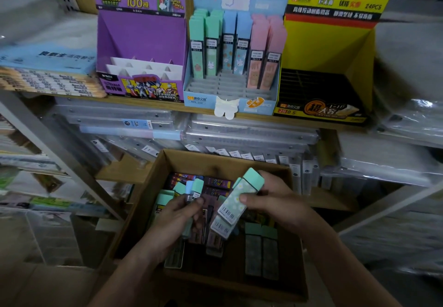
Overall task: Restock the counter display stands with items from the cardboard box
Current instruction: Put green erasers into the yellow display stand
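A cardboard box [153, 201] sits below the shelf with several flat lead-refill cases inside. My right hand [275, 201] grips two green-capped cases [236, 204] above the box, thumb across the front one. My left hand [177, 213] holds several green and blue cases [191, 189] fanned upward. On the shelf stand three displays: an empty purple stand [141, 43], a light blue stand [191, 90] partly filled with green, blue and pink cases [236, 47], and an empty yellow stand [335, 50].
The wooden shelf edge [167, 106] runs above the box. A stack of pencil packs [48, 81] lies left of the purple stand. Clear plastic folders [251, 134] fill the level under the shelf. More wrapped goods sit at the right [407, 119].
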Demonstrator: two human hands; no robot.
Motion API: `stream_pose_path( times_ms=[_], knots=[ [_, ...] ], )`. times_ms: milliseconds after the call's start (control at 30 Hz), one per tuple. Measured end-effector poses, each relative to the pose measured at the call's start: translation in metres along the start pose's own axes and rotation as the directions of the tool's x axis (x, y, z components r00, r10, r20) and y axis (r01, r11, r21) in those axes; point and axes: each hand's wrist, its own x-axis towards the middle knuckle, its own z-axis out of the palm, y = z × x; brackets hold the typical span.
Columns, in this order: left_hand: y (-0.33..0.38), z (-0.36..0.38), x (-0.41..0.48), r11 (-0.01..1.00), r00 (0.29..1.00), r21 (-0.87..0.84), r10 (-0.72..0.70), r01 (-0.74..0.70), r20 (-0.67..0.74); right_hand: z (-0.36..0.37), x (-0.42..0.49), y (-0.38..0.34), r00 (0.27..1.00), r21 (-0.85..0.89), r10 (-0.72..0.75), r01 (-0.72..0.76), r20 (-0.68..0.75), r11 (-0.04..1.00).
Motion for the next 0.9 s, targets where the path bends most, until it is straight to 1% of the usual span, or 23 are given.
stream_pose_path(
  times_ms=[67,167,300,467,600,700,833,900],
  knots=[
    [0.008,0.007,-0.003,1.000,1.000,-0.016,0.014,-0.014,0.000,0.008,0.003,-0.003,1.000,0.043,-0.015,0.015,0.018,0.999],
    [0.021,0.017,-0.010,0.991,0.996,-0.127,-0.023,0.034,0.084,0.017,0.005,-0.011,0.998,0.093,-0.036,0.032,0.044,0.995],
    [0.041,0.020,-0.019,0.976,0.991,-0.217,-0.002,0.032,0.136,0.029,0.006,-0.023,0.996,0.073,-0.079,0.076,0.032,0.994],
    [0.057,0.016,-0.030,0.974,0.991,-0.225,0.057,-0.028,0.122,0.043,0.002,-0.042,0.991,0.058,-0.132,0.130,0.025,0.990],
    [0.068,0.013,-0.037,0.975,0.994,-0.216,0.079,-0.060,0.081,0.057,-0.004,-0.060,0.983,-0.014,-0.180,0.180,0.037,0.984],
    [0.077,0.012,-0.043,0.975,0.990,-0.180,0.136,-0.127,0.041,0.066,-0.008,-0.073,0.969,-0.079,-0.245,0.245,0.003,0.966],
    [0.090,0.008,-0.050,0.960,0.968,-0.169,0.240,-0.224,0.078,0.072,-0.014,-0.095,0.942,-0.163,-0.334,0.327,-0.018,0.931],
    [0.100,0.005,-0.053,0.951,0.960,-0.183,0.267,-0.248,0.088,0.073,-0.015,-0.105,0.927,-0.224,-0.371,0.352,-0.047,0.909]
  ],
)
